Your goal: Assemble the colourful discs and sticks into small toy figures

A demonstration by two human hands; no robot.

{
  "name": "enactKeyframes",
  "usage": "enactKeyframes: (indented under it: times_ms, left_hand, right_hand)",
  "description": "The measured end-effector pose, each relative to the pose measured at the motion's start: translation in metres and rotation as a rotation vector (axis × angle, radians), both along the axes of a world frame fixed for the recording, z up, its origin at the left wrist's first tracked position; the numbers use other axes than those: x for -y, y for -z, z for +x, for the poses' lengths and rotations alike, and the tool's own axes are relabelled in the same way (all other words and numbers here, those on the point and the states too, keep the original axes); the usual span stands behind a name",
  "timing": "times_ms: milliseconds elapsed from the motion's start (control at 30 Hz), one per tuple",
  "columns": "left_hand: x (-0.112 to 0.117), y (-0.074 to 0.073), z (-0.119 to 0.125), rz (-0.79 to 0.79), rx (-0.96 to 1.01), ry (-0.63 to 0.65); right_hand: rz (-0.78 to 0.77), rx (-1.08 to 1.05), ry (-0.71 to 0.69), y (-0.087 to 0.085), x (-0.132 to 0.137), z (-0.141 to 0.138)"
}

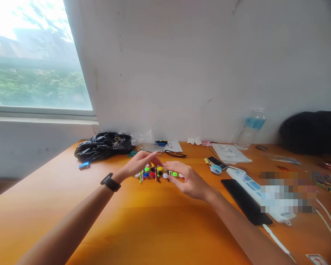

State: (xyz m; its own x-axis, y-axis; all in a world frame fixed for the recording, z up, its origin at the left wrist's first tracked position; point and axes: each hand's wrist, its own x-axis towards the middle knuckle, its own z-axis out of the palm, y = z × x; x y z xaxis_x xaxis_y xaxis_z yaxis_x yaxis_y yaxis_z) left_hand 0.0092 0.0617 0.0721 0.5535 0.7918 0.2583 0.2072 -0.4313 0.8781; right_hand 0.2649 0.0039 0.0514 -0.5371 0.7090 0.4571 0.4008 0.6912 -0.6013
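Note:
Small pots with coloured lids, which look like paint pots, stand in a cluster on the wooden table. Thin coloured sticks, perhaps brushes, lie among them. My left hand, with a dark band on its wrist, reaches over the back of the cluster, fingers stretched out. A red stick shows just below its fingertips; whether they touch it I cannot tell. At the right side of the pots is my right hand, its thumb and fingers apart and slightly curved. Both hands partly cover the cluster.
A black plastic bag and a small blue packet lie at the back left. To the right are a black phone, a white power strip with cables and a clear bottle. A wall borders the table behind.

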Motion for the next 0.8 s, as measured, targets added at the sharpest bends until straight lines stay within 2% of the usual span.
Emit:
enactKeyframes:
  times_ms: [100, 200, 267, 367, 433, 533, 633, 800]
  left_hand:
    - [-0.003, 0.036, -0.034, 0.220, -0.095, -0.275]
    - [-0.012, 0.074, -0.068, 0.372, -0.149, -0.480]
    - [-0.019, 0.096, -0.086, 0.388, -0.187, -0.566]
    - [-0.029, 0.117, -0.104, 0.344, -0.280, -0.570]
    - [-0.035, 0.125, -0.110, 0.314, -0.327, -0.585]
    - [-0.040, 0.129, -0.114, 0.381, -0.429, -0.566]
    - [-0.038, 0.126, -0.113, 0.512, -0.558, -0.530]
    - [-0.025, 0.108, -0.103, 0.672, -0.737, -0.663]
  right_hand:
    - [0.094, 0.056, 0.156, 0.025, -0.008, 0.026]
    - [0.142, 0.117, 0.267, 0.046, -0.023, 0.048]
    - [0.133, 0.147, 0.328, 0.059, -0.035, 0.060]
    - [0.050, 0.179, 0.507, 0.078, -0.053, 0.077]
    - [-0.051, 0.268, 0.622, 0.089, -0.062, 0.086]
    - [-0.114, 0.431, 0.655, 0.098, -0.068, 0.095]
    - [-0.060, 0.542, 0.658, 0.095, -0.066, 0.095]
    - [0.130, 0.621, 0.787, 0.080, -0.055, 0.084]
